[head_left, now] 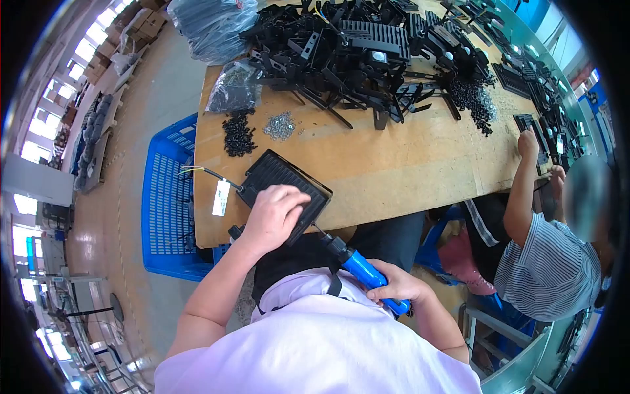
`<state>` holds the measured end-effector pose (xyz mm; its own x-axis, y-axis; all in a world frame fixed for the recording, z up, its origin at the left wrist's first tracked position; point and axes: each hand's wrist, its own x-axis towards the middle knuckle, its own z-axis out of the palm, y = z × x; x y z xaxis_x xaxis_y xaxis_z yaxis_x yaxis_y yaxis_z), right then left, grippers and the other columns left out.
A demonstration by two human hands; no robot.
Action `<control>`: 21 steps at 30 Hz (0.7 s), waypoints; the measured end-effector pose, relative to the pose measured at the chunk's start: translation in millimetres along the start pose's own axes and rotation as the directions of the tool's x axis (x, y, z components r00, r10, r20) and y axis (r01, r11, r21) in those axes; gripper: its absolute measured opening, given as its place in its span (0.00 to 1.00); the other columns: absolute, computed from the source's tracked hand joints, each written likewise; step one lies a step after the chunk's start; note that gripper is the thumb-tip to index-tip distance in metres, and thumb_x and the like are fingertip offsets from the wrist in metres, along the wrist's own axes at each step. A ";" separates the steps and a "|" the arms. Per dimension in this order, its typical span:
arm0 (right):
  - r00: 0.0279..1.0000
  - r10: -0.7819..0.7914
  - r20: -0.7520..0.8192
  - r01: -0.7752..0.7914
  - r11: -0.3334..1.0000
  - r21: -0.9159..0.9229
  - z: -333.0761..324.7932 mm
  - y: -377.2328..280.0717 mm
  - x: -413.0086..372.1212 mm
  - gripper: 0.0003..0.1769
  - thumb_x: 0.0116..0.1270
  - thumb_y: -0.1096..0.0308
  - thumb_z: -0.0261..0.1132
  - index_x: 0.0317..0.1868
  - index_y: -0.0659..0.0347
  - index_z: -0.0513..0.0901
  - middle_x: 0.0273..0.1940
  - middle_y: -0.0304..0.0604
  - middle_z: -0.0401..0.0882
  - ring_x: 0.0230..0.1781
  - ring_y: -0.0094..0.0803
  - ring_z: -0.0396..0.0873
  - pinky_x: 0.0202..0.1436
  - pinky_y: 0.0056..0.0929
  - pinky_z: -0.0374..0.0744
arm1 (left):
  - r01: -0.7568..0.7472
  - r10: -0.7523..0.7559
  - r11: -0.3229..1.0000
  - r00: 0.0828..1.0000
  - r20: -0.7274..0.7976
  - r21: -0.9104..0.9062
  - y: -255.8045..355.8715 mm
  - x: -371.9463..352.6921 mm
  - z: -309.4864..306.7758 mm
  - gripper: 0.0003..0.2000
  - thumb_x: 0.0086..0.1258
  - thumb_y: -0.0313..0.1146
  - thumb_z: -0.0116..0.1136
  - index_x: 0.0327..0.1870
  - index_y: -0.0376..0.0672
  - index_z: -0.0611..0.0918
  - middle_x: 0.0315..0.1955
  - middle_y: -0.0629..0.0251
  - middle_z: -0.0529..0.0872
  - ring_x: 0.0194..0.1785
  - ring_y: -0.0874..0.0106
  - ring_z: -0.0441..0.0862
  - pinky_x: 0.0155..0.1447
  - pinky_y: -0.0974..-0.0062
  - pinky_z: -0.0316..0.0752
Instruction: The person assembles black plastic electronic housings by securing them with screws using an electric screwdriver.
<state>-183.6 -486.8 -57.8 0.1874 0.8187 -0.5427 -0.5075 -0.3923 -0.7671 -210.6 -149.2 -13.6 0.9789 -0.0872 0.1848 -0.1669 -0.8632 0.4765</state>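
Note:
A black finned floodlight (266,172) lies back side up at the table's near edge, partly overhanging it. My left hand (272,213) rests over its back with fingers curled, holding it. From its left side runs a cable (220,176) with bare wire ends and a white tag (221,198). My right hand (397,284) grips a blue electric screwdriver (364,270) in front of my body. The driver's bit points up and left, close to the floodlight's lower right edge.
Black screws (239,134) and silver washers (280,126) lie in small piles beyond the floodlight. Black brackets and lamp parts (348,59) heap across the back. A blue crate (167,230) stands left of the table (367,174). A co-worker (551,262) sits at right, handling lamps.

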 end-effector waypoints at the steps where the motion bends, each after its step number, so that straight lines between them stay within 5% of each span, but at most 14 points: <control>1: 1.000 0.007 0.001 -0.007 1.000 -0.004 -0.5 -2.0 -0.6 0.48 0.62 0.62 0.79 0.77 0.66 0.63 0.52 0.47 0.78 0.42 0.28 0.81 0.51 0.28 0.81 | -0.038 0.041 0.998 0.998 -0.057 0.059 -3.5 3.1 1.8 0.16 0.66 0.26 0.64 0.54 0.47 0.87 0.52 0.61 0.85 0.59 0.58 0.80 0.64 0.59 0.72; 3: 0.998 -0.060 -0.006 0.060 0.998 -0.030 -3.6 6.9 2.8 0.48 0.62 0.63 0.79 0.77 0.66 0.63 0.51 0.47 0.78 0.40 0.28 0.82 0.49 0.28 0.82 | -0.101 0.130 0.979 0.979 -0.158 0.178 -5.7 13.9 8.4 0.19 0.66 0.25 0.62 0.59 0.49 0.85 0.57 0.61 0.85 0.64 0.58 0.79 0.66 0.57 0.71; 7: 0.993 -0.118 -0.019 0.117 0.990 -0.081 -6.5 13.1 8.0 0.48 0.62 0.65 0.79 0.77 0.65 0.63 0.48 0.46 0.79 0.35 0.27 0.82 0.43 0.28 0.82 | -0.104 0.111 0.961 0.994 -0.011 0.256 -10.5 22.6 24.2 0.20 0.72 0.27 0.56 0.65 0.49 0.83 0.65 0.62 0.81 0.75 0.55 0.70 0.77 0.48 0.61; 16: 0.999 -0.012 0.048 0.014 0.999 -0.029 -8.7 -0.1 9.8 0.49 0.61 0.65 0.79 0.78 0.65 0.62 0.46 0.44 0.79 0.32 0.26 0.81 0.41 0.27 0.82 | -0.064 0.063 0.980 0.998 0.008 0.188 -11.8 23.8 26.9 0.15 0.71 0.26 0.58 0.56 0.50 0.86 0.60 0.66 0.85 0.74 0.57 0.73 0.76 0.46 0.61; 21: 0.996 -0.083 0.029 0.087 0.979 -0.183 -11.1 5.5 13.0 0.49 0.61 0.59 0.80 0.77 0.65 0.65 0.54 0.49 0.80 0.49 0.34 0.81 0.57 0.31 0.80 | -0.065 0.067 0.983 0.998 -0.006 0.173 -13.8 23.0 28.6 0.13 0.71 0.26 0.58 0.54 0.49 0.86 0.58 0.66 0.85 0.73 0.58 0.73 0.76 0.45 0.62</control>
<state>-174.6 -483.0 -72.9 0.2042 0.8606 -0.4666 -0.3266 -0.3894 -0.8612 -182.4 -153.5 -40.5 0.9649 -0.1415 0.2214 -0.2069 -0.9286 0.3081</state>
